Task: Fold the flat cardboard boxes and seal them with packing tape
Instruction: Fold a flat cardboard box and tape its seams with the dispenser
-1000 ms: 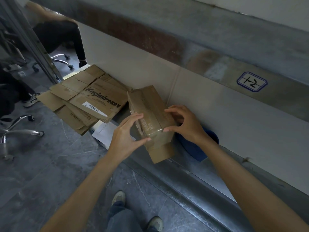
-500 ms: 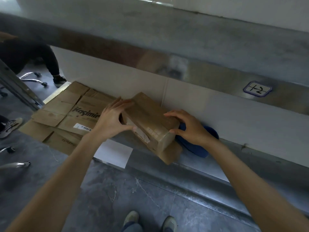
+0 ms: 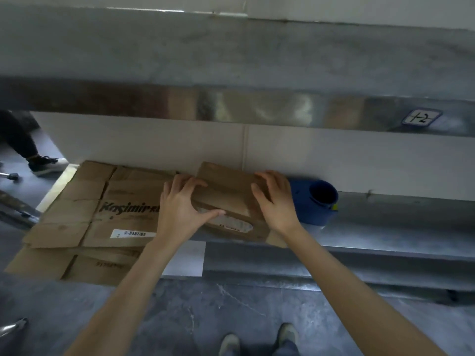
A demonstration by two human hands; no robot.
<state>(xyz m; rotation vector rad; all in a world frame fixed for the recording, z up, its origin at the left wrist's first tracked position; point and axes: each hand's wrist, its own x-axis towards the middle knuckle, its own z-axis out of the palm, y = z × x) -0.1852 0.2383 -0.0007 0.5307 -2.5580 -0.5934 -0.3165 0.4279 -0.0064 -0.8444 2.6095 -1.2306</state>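
A small folded brown cardboard box (image 3: 228,199) lies on its side on the low metal ledge (image 3: 372,242), against the white wall panel. My left hand (image 3: 183,209) grips its left end, thumb along the front face near a torn white label. My right hand (image 3: 276,201) holds the right end with fingers curled over the top edge. A blue packing tape dispenser (image 3: 317,201) sits on the ledge just right of my right hand, partly hidden by it.
A stack of flat cardboard boxes (image 3: 102,214) printed "Kasimir" lies to the left on the ledge, over a white sheet (image 3: 190,258). Another person's leg and shoe (image 3: 43,163) are at far left. My shoes (image 3: 257,340) stand on the grey floor below.
The box has been turned from tilted and lifted to lying level on the ledge. Both hands moved with it. The tape dispenser is now more exposed.
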